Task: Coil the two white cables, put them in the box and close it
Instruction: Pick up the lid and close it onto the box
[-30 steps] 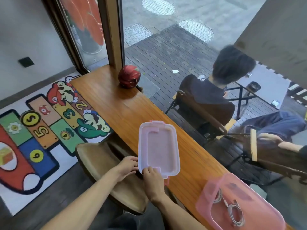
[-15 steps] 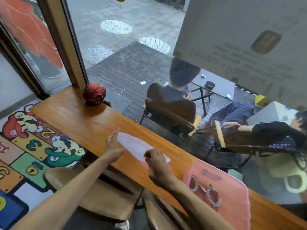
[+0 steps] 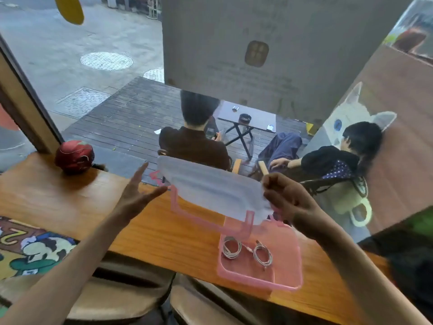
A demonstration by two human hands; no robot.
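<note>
my right hand (image 3: 289, 200) pinches the right edge of the lid (image 3: 210, 191), fingers curled on it, and carries it in the air, tilted, just above the far end of the pink box (image 3: 288, 259). my left hand (image 3: 138, 195) is spread wide with straight fingers and holds nothing; it hangs just left of the lid, not touching it. a second ago both hands held the lid flat over the surface (image 3: 70, 200), well left of the box; now the left has let go and the lid has travelled across to the box. the two white cables (image 3: 247, 250) lie coiled side by side inside the box, toward its near-left part, so i judge coiling and stowing done and only the closing left. next i would level the lid over the box rim, seat it and press its pink latches down. a red ball (image 3: 75, 156) rests far left of the box, by the window.
</note>
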